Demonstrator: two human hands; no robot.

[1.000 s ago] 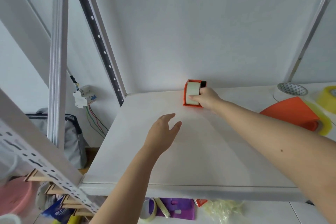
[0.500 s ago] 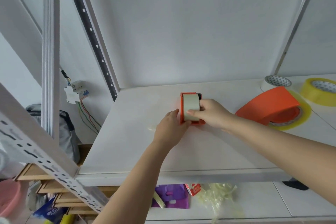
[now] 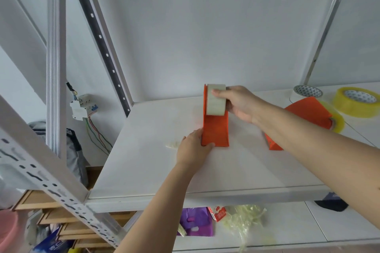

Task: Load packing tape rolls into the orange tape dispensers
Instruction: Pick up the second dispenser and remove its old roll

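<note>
An orange tape dispenser [image 3: 216,129] lies on the white shelf [image 3: 144,160], its handle towards me. A pale tape roll [image 3: 216,99] sits at its far end. My right hand [image 3: 236,102] grips that roll and the dispenser's head. At the near left corner of the handle, my left hand [image 3: 192,148] holds the dispenser. A second orange dispenser [image 3: 308,113] with a yellow roll lies to the right, partly behind my right forearm.
A loose yellow tape roll [image 3: 356,101] and a white patterned roll [image 3: 306,92] lie at the shelf's back right. A small tape scrap [image 3: 172,145] lies left of my left hand. Metal rack posts [image 3: 54,68] rise at the left. Bags and scraps lie on the lower shelf [image 3: 287,228].
My right hand pulled the loaded dispenser from the back of the shelf towards me. My left hand came in and took hold of its near end.
</note>
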